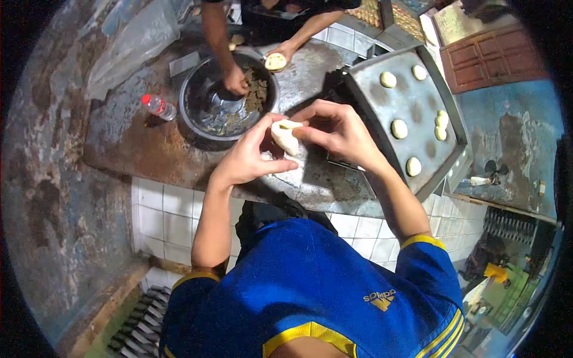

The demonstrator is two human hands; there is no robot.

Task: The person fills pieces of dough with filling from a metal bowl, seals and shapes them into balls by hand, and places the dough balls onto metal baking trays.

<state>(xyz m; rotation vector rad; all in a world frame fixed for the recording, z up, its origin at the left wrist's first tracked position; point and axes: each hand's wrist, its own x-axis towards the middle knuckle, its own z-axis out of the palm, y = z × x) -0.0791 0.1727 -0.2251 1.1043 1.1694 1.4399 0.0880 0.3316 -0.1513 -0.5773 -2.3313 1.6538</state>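
A piece of pale dough (285, 138) is held up between my two hands, above the near edge of the worktable. My left hand (248, 156) grips its left side, thumb below and fingers above. From the right, my right hand (335, 132) pinches the upper edge, where a fold shows in the dough. Just beyond my left hand stands a large dark basin (190, 122) with brown crumbly filling (258, 90) inside. To the right of my right hand lies a metal baking tray (416, 110) bearing several round dough balls (399, 128).
Across the table (119, 140), another person's hand (236, 81) reaches into the basin. That person's other hand (289, 50) holds an open dough round (276, 61). A red-capped plastic bottle (160, 107) stands left of the basin. A stained wall (48, 179) borders the left.
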